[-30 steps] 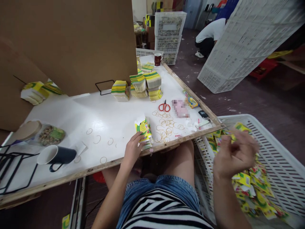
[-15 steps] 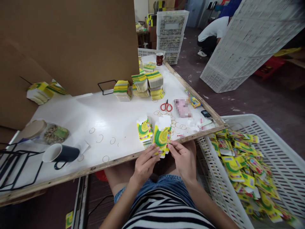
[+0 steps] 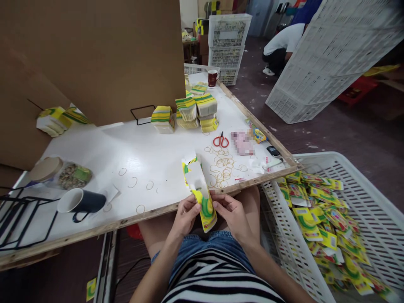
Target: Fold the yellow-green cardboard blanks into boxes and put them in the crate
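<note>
Between my hands, over the front edge of the table, is a yellow and green printed carton point(image 3: 206, 207), tilted, its white flap pointing away from me. My left hand point(image 3: 187, 214) pinches its left side between thumb and fingers. On the opposite side my right hand point(image 3: 229, 211) grips it with the thumb and bent fingers. Behind it, partly hidden, lies a small pile of flat cartons point(image 3: 186, 168) on the white table point(image 3: 170, 155). Loose rubber bands point(image 3: 222, 168) are scattered just to the right of that pile.
Banded carton stacks point(image 3: 205, 105) stand at the back of the table. Red-handled scissors point(image 3: 221, 140) and a phone point(image 3: 273, 151) lie to the right, a dark mug point(image 3: 82, 203) left. A white crate point(image 3: 337, 159) with many cartons is at my right. A person point(image 3: 285, 42) crouches beyond.
The carton in my hands has been turned and tilted and has come nearer to my body. Both hands have shifted with it, the left slightly to the left. More rubber bands now show.
</note>
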The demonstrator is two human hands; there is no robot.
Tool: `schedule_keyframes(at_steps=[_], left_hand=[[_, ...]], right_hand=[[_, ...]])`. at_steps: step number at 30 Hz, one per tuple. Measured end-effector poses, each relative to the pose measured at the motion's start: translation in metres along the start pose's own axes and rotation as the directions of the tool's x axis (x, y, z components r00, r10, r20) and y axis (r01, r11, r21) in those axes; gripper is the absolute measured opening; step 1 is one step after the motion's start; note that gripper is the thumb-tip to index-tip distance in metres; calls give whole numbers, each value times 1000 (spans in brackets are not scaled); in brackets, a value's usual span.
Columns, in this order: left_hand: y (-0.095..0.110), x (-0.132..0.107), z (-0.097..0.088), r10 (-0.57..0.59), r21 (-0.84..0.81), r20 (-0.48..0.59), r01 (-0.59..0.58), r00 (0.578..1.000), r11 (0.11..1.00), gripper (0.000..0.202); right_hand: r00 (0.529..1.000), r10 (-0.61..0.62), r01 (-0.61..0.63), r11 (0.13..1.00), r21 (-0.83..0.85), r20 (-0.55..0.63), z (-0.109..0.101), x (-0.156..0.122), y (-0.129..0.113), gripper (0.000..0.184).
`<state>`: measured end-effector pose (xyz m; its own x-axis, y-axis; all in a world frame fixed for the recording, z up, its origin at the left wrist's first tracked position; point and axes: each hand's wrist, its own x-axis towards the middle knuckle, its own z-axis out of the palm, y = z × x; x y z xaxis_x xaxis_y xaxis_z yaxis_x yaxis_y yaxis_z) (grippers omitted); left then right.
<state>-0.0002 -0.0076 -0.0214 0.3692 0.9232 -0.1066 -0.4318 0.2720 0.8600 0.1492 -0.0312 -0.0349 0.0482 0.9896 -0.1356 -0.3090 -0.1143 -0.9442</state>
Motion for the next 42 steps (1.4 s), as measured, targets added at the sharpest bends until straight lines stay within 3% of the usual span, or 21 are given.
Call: schedule_keyframes(at_steps=[8, 13, 18, 22, 26, 33, 37, 39, 42], left_hand=[[-14, 4, 1, 19, 177, -212, 19, 977, 984, 31], [-5, 0, 9, 128, 318, -251, -44, 960, 947, 57], [7, -5, 4, 69, 320, -84, -39, 994, 947, 62], [12, -6, -3, -38, 269, 62, 20, 997, 963, 48], [9, -8, -5, -99, 167, 146, 74, 984, 983, 35], [8, -11, -2, -175, 100, 186, 158, 967, 982, 37], [8, -12, -1, -198, 67, 175, 189, 964, 980, 67], [7, -11, 0, -209, 57, 175, 202, 962, 978, 83], [4, -9, 1, -216, 73, 148, 208, 965, 975, 87]], right_hand=[[997, 3, -13, 992, -124, -80, 5, -4, 2, 29], [984, -119, 83, 965, -248, -132, 1, 2, 6, 24], [982, -172, 186, 957, -223, 77, -11, 5, -1, 51], [960, -153, 206, 953, -221, 234, -24, 8, -10, 33], [945, -142, 230, 929, -291, 295, -32, 11, -18, 16], [923, -121, 271, 877, -397, 364, -34, 12, -30, 25], [925, -112, 273, 861, -430, 362, -35, 11, -30, 28], [935, -119, 264, 863, -432, 333, -35, 10, -28, 26], [969, -162, 228, 882, -413, 189, -34, 7, -26, 22]])
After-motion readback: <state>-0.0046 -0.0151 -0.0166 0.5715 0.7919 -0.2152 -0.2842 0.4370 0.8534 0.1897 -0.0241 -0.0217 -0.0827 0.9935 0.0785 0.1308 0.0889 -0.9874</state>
